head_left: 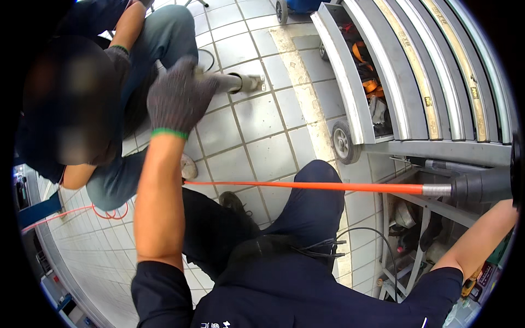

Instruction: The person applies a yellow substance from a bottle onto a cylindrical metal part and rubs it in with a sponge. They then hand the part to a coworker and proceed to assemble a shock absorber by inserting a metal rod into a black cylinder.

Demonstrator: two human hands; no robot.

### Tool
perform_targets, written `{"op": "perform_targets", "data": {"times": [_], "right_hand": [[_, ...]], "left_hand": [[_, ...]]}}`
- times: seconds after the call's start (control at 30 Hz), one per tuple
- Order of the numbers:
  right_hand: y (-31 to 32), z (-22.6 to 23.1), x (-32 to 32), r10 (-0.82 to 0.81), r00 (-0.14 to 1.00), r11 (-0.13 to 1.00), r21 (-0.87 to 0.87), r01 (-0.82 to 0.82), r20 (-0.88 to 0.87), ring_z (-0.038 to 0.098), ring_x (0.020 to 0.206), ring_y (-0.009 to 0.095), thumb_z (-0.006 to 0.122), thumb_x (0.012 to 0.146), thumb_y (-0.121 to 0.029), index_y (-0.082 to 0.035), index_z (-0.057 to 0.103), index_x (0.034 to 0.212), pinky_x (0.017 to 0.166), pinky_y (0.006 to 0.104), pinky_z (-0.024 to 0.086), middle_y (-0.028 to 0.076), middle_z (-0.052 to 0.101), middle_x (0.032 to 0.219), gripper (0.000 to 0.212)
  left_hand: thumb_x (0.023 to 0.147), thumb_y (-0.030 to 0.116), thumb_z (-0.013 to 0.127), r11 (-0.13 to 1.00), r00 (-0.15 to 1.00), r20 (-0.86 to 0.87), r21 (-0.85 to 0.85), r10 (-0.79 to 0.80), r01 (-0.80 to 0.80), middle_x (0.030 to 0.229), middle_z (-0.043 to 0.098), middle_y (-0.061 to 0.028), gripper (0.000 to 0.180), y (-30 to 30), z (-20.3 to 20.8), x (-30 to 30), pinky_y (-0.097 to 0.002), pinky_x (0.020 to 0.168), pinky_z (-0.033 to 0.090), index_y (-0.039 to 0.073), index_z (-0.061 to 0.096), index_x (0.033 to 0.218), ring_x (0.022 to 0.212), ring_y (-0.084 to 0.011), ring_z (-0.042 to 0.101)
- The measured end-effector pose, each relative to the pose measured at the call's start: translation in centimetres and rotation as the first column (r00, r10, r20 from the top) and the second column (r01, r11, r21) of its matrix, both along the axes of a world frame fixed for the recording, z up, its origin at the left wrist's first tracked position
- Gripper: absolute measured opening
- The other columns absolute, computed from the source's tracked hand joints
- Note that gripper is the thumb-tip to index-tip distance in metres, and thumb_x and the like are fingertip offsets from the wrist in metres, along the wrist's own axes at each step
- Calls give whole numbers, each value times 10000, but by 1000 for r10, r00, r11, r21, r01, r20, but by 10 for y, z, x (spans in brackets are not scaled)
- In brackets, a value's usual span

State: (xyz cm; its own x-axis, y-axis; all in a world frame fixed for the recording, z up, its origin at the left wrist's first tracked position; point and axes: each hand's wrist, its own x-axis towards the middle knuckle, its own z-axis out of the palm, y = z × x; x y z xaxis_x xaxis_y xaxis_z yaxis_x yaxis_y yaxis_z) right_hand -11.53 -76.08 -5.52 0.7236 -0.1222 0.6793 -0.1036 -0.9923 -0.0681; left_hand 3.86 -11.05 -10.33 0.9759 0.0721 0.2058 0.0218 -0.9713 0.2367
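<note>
My left hand (180,98), in a dark knit glove with a green cuff, is stretched out ahead at the upper left. Its fingers are wrapped round a grey cylindrical metal piece (240,83) with a dark ring near its far end. The hand and the piece are a little blurred. My right forearm (481,235) reaches to the right rim, where the hand is cut off. Just beyond it is a black tapered body (481,186). From a metal spring collar (436,189) on that body, a taut orange hose (306,186) runs left to behind my left forearm.
Close by on the left a person in jeans (164,41) crouches. A grey tool cabinet (437,65) on wheels stands at the right, one drawer (355,82) pulled out with tools inside. Below it is a metal rack (404,213). White floor tiles (268,147) lie between.
</note>
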Motion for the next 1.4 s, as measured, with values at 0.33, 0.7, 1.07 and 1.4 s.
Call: {"op": "perform_targets", "data": {"times": [0.33,0.7,1.07,1.4], "right_hand": [[24,-25,24,144,989,988,52,-145,17,684,1290,311,735,1040,-236,-36,600,1499,1112,438,547,163,684,1449,519],[303,-237,28,787,388,482,870,100,-480,660,1365,294,863,974,-240,-70,516,1618,1191,437,525,147,643,1547,752],[423,-284,119,811,439,514,831,-214,-388,722,1203,363,940,826,-334,-77,682,1350,1055,464,571,175,749,1289,638],[421,-299,118,776,489,517,846,-131,-398,728,1064,413,871,871,-353,-89,724,1231,927,511,580,184,772,1113,470]], "left_hand": [[932,356,829,931,934,4,89,-356,355,1050,827,-112,361,-16,29,4,-422,898,656,109,801,1194,941,-289,815],[879,308,762,889,908,-126,-298,-399,349,901,806,-174,296,-45,32,-35,-432,823,646,46,818,1006,864,-343,815],[871,345,768,905,909,12,-83,-418,417,927,795,-164,296,-58,31,-23,-447,780,644,102,823,1032,851,-343,802],[906,427,864,878,870,228,-102,-437,468,1042,827,-141,437,-52,-20,-16,-423,872,663,147,793,1234,926,-301,824]]}}
